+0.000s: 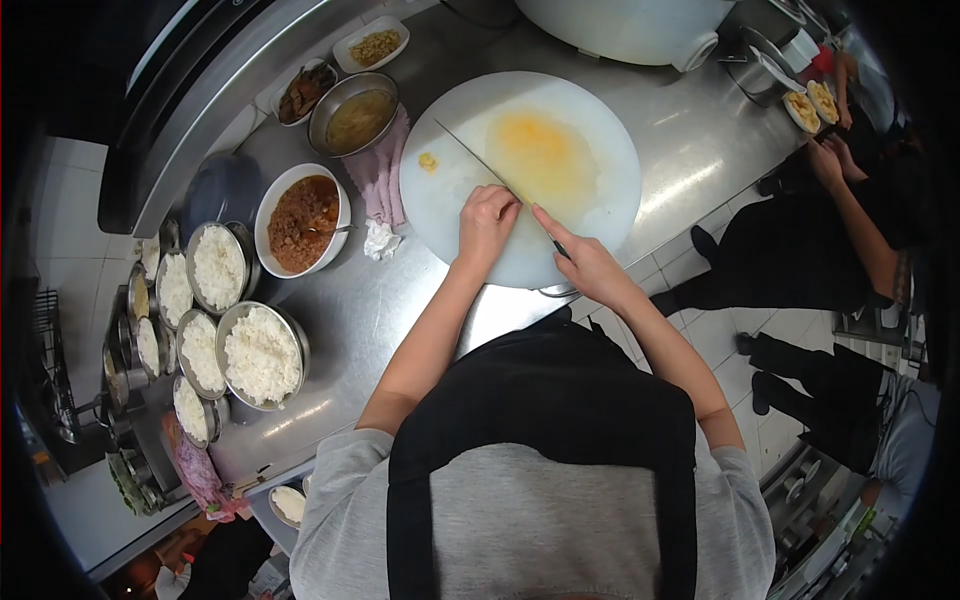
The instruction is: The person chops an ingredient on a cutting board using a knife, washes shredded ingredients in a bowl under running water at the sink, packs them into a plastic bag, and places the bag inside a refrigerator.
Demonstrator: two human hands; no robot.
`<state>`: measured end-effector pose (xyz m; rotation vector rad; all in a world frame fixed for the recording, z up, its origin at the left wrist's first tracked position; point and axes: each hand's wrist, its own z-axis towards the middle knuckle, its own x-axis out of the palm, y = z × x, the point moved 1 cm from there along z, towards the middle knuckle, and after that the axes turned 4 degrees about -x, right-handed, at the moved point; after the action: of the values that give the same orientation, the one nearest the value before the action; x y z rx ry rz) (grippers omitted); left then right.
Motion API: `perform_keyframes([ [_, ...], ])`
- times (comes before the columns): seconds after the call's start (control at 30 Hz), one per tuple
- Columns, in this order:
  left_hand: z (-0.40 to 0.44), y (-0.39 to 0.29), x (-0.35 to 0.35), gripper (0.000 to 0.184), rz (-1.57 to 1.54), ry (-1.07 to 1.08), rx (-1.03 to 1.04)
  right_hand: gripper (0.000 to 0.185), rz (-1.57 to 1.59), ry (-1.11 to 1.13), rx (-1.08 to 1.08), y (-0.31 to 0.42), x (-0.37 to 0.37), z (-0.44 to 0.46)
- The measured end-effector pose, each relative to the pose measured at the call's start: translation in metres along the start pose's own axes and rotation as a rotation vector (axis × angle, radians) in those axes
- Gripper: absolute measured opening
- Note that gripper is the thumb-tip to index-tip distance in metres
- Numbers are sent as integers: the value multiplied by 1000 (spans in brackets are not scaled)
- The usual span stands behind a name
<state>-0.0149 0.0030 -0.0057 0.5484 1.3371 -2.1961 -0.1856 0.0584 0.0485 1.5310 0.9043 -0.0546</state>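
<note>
A round white cutting board (612, 190) lies on the steel counter with a yellow-orange stain across its upper part. My right hand (592, 270) grips the dark handle of a kitchen knife (478, 159), its index finger stretched toward the blade. The long blade slants across the board to the upper left. Beside the blade, my left hand (487, 222) rests on the board with its fingers curled and bunched; anything under them is hidden. A small chopped yellow piece (428, 162) lies near the board's left edge.
Left of the board are a pink cloth (378, 180), a metal bowl of liquid (358, 122), a white bowl of reddish-brown minced food (302, 222) and several rice bowls (262, 355). A large pale pot (630, 25) stands behind. Co-workers (800, 220) stand at the right.
</note>
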Motion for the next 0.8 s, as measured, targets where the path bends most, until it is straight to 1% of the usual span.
perform_keyframes([
  [0.07, 1, 0, -1, 6, 8, 4, 21, 69, -33, -65, -83, -3, 2, 8],
  [0.1, 2, -1, -1, 6, 9, -1, 25, 69, -36, -67, -89, -10, 5, 11],
  [0.17, 2, -1, -2, 5, -32, 22, -16, 68, -7, -286, -406, -21, 8, 14],
  [0.2, 2, -1, -3, 5, -31, 17, -21, 68, -7, -278, -408, -17, 5, 11],
  [0.27, 2, -1, -3, 5, -10, 19, -10, 68, 16, -100, -165, -7, 0, -1],
  [0.4, 2, -1, -1, 5, 0, 14, -16, 69, -17, -79, -126, -5, 2, 0],
  [0.47, 2, -2, -2, 4, 12, -3, 20, 68, -31, -53, -72, -4, 2, 5],
  [0.5, 2, -2, -1, 4, 11, -5, 25, 68, -33, -57, -74, -10, 3, 9],
  [0.57, 1, 0, -1, 4, -18, 9, -5, 68, 122, -198, -269, -23, 8, 17],
  [0.7, 0, 1, -2, 4, -20, 9, -24, 68, 52, -226, -282, -18, 4, 9],
  [0.77, 0, 3, -1, 4, -12, 10, -2, 68, 27, -136, -191, -8, -2, 0],
  [0.8, 1, 2, -1, 4, -16, 11, -3, 68, 25, -136, -188, -5, -3, -1],
])
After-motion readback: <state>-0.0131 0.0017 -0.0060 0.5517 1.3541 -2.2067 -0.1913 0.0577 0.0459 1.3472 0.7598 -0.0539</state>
